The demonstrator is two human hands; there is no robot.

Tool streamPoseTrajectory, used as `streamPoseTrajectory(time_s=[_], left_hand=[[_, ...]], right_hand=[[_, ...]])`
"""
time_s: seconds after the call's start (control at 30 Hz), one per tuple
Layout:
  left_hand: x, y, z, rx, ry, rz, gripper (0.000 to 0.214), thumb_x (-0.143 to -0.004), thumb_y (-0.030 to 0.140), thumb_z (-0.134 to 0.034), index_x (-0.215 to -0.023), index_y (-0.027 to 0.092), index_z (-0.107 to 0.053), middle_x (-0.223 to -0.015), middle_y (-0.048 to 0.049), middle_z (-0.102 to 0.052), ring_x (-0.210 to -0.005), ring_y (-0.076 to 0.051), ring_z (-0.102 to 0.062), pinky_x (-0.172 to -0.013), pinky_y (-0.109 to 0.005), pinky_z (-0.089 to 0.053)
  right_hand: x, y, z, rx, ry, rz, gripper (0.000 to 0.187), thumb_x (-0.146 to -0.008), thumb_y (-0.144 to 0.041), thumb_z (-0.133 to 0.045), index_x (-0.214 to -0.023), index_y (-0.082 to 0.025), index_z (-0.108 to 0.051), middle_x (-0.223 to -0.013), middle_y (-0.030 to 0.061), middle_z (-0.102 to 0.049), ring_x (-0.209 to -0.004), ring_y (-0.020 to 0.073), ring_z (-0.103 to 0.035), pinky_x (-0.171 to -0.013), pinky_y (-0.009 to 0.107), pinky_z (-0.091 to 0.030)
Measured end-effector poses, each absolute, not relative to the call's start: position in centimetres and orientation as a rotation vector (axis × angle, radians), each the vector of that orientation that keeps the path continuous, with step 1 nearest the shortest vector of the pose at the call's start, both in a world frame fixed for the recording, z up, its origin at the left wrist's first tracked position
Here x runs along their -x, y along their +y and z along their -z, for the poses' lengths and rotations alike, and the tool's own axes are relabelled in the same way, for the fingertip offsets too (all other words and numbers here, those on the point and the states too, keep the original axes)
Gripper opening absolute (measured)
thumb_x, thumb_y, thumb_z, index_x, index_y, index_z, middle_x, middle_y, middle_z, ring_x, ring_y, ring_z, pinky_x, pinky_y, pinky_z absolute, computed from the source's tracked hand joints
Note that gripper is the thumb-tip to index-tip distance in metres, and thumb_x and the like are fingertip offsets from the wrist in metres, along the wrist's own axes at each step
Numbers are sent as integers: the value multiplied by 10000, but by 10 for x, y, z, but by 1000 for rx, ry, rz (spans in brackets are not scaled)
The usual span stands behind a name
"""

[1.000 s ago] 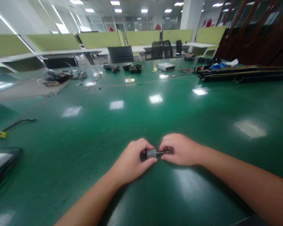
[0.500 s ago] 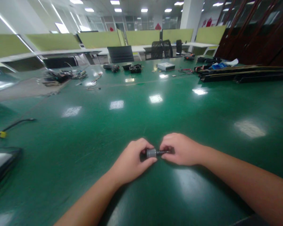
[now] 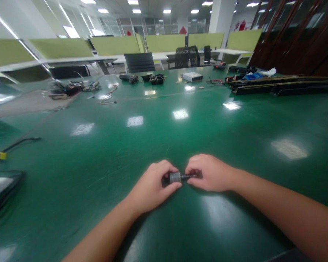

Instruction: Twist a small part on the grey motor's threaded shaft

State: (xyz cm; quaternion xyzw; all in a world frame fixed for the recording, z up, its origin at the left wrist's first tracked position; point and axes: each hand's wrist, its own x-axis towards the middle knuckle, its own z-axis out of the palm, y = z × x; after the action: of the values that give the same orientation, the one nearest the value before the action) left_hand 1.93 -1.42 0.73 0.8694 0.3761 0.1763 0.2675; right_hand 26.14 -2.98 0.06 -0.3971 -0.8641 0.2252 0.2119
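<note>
A short dark cylinder with a grey band (image 3: 175,177) and a thin black stem lies between my two hands, low in the middle of the view. My left hand (image 3: 155,185) is closed around its thick end, thumb on the near side and fingers on the far side. With thumb and fingers, my right hand (image 3: 207,173) pinches the thin stem at the other end. The stem's tip is partly hidden by the right fingers. What exactly the piece is, I cannot make out. Both hands rest on or just above the green tabletop (image 3: 158,145).
At the left edge are a black cable with a yellow tag (image 3: 2,156) and a dark-edged device (image 3: 2,191). Farther back lie tangled wires (image 3: 73,88), a white box (image 3: 192,76) and long black strips (image 3: 284,85). An office chair (image 3: 139,62) stands beyond the table.
</note>
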Motion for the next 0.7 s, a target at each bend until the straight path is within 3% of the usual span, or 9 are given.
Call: streamPoseTrajectory(time_s=[0.7], left_hand=[[-19,-14,-6,-2351,995,-474,204,-854,307,-741,-1028,233,-665,-967,-14,-665,-868,-197,-610,-780,-330,-464]], right_hand=[[-285,-28,-17,1226,-2503,-722,68,-794,-214,-694,-852,-187,-716,-814,6,-682,-744,135,-580,-677,248,-411]])
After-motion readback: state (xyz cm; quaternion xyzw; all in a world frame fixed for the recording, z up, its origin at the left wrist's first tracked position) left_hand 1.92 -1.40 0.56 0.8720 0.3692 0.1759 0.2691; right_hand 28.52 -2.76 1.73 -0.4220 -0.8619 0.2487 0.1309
